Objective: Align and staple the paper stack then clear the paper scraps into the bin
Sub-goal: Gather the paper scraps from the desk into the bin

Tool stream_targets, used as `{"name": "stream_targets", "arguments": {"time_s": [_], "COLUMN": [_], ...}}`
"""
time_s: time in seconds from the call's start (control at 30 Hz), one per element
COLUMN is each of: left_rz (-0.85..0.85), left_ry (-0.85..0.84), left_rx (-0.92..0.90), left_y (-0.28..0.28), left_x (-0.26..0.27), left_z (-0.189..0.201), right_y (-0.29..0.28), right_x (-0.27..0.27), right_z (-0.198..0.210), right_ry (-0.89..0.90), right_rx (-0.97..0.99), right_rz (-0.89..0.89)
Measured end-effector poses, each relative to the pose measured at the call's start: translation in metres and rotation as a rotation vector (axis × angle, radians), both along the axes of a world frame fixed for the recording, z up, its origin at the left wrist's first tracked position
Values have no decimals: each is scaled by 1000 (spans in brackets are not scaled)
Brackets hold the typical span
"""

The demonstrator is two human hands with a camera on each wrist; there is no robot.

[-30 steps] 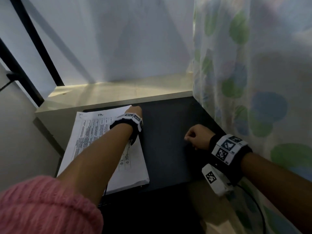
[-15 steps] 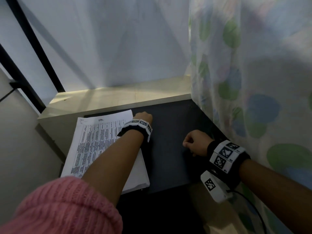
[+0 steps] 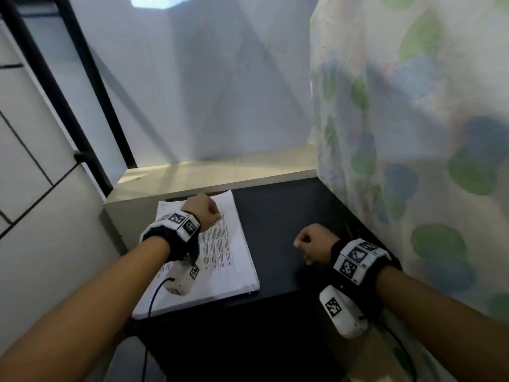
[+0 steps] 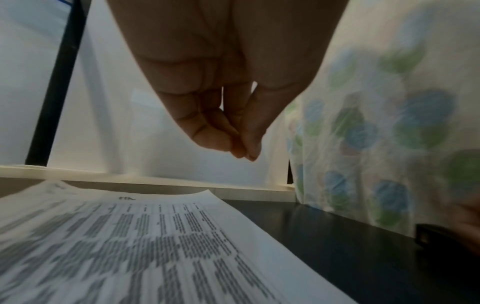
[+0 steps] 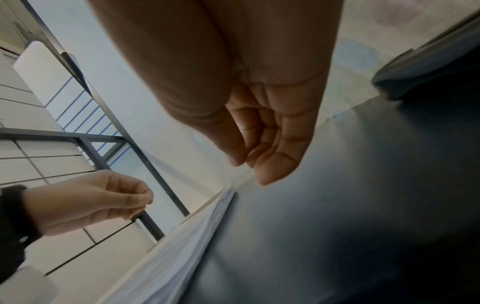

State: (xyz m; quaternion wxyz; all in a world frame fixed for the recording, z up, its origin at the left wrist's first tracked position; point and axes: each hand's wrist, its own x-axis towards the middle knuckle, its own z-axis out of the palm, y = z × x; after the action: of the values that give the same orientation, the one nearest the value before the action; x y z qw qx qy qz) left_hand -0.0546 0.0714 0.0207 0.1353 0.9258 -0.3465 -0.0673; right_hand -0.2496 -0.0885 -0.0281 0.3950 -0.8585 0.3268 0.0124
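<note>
Paper stack [image 3: 209,260] lies flat on the dark surface [image 3: 278,216], at about 9 o'clock from its middle, with its far edge against the pale ledge [image 3: 220,172]. A second ago the left hand [image 3: 202,212] sat at the stack's far right corner; half a second ago it had slid just off that corner onto the surface; now it hangs above the top sheet near the far edge, at about 12 o'clock on the page. That drift suggests the squaring-up is being finished or checked, with stapling not yet begun.

In the left wrist view its fingers [image 4: 221,131] are curled and pressed together with the thumb, clear of the printed sheet below, and appear to hold nothing, though a tiny scrap between the tips could not be ruled out in this blur.

The right hand [image 3: 314,242] has kept its place at about 3 o'clock from the stack, apart from it, fingers [image 5: 270,144] loosely curled on nothing. A dark object [image 5: 426,67] lies near it at the curtain [image 3: 413,133]; it may be the stapler. No bin or scraps show.
</note>
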Motion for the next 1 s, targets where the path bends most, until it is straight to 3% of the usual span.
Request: {"name": "stream_targets", "arguments": {"time_s": [0.23, 0.37, 0.63, 0.8, 1.0], "left_rz": [43, 153, 370, 483, 503], "left_ry": [84, 116, 220, 280, 390], "left_rx": [-74, -113, -110, -73, 41], "left_y": [115, 173, 264, 295, 305], "left_x": [-43, -49, -52, -41, -14], "left_z": [-15, -35, -75, -115, -179], "right_y": [104, 171, 282, 324, 348], "right_x": [26, 54, 90, 107, 140], "right_z": [5, 5, -21, -55, -113], "right_ry": [-105, -105, -85, 39, 257], "right_rx": [98, 96, 12, -86, -48], "right_rz": [152, 327, 494, 613, 534]}}
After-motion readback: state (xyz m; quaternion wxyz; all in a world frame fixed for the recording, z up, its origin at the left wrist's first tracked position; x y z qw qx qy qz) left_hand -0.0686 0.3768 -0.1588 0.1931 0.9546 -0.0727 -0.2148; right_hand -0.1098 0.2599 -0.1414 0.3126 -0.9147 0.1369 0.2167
